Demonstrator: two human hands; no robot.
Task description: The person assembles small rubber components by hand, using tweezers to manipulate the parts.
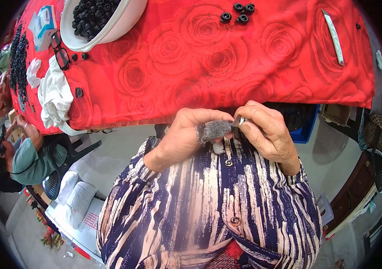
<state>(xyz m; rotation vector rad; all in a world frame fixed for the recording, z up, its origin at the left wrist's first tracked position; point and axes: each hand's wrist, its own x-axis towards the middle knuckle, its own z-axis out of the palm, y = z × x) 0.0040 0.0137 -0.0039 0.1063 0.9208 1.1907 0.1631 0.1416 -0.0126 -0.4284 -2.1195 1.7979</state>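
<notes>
Both my hands meet in front of my chest, just off the near edge of the red tablecloth. My left hand (177, 136) is closed, with a grey knitted cover (215, 131) around a finger. Whatever its fingertips pinch is mostly hidden; a little dark spot shows there. My right hand (267, 132) pinches a small flat, blade-like piece (236, 121) between thumb and fingers. That piece touches or nearly touches the tip of the knitted cover.
A white tub (130, 22) of black rubber parts (94, 18) stands at the far left. Nearby lie glasses (61, 56), a white cloth (55, 96) and a tissue pack (43, 29). Several black parts (240, 13) and a white-wrapped knife (333, 38) lie farther right. A co-worker (34, 152) sits left.
</notes>
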